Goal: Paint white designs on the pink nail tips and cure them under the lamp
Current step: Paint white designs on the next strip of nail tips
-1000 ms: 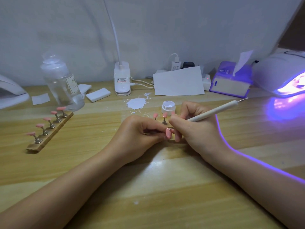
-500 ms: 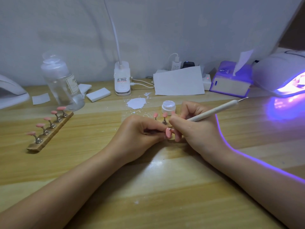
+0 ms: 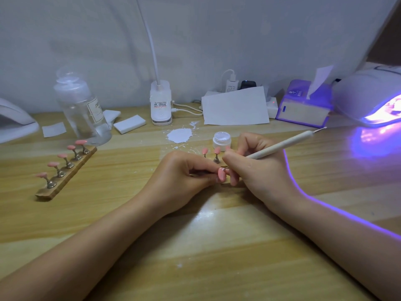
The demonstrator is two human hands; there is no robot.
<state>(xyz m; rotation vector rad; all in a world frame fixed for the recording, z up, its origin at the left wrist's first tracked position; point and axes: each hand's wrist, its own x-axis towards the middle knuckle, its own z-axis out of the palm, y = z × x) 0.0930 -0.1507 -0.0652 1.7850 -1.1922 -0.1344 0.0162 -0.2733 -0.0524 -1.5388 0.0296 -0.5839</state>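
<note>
Now | L hand point(image 3: 182, 177) pinches pink nail tip point(image 3: 221, 175) | R hand point(image 3: 258, 168) grips dotting pen point(image 3: 280, 147), tip touching nail

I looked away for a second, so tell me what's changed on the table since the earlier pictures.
Nothing visibly changed. The left hand holds the pink nail tip, the right hand holds the dotting pen with its point at the tip, and the lamp glows violet as before.

No visible change btwn frames.
</note>
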